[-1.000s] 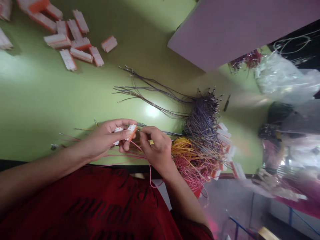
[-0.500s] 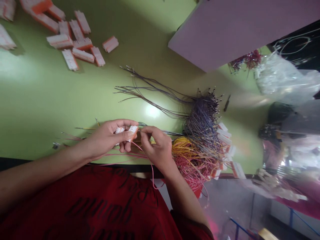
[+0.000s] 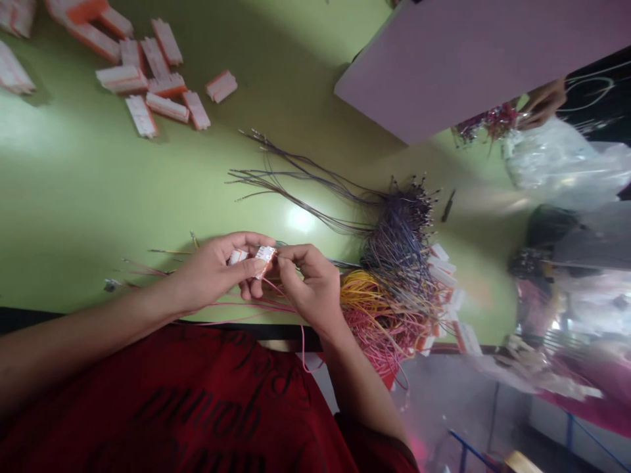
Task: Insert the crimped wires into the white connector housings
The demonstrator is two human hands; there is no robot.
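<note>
Between the thumb and fingers of my left hand (image 3: pixel 210 272) is a white connector housing (image 3: pixel 266 255) with an orange side. A second white and orange piece (image 3: pixel 238 257) sits deeper in the same hand. My right hand (image 3: pixel 315 289) is closed in a pinch on a thin wire end, right against the housing's edge; the wire's colour is mostly hidden by the fingers. A pink wire (image 3: pixel 303 348) runs from the housing under my right hand and loops below the table edge.
Bundles of dark wires (image 3: pixel 399 223), yellow wires (image 3: pixel 359 289) and pink wires (image 3: pixel 379 335) lie at right. Several connector housings (image 3: pixel 167 106) are scattered at upper left. A pinkish panel (image 3: pixel 444 72) stands at upper right. Another person's hand (image 3: pixel 545 104) is near a plastic bag (image 3: pixel 547 154).
My right fingers have moved slightly closer to the housing, which has turned a little in my left hand. Another person's hand has appeared at upper right.
</note>
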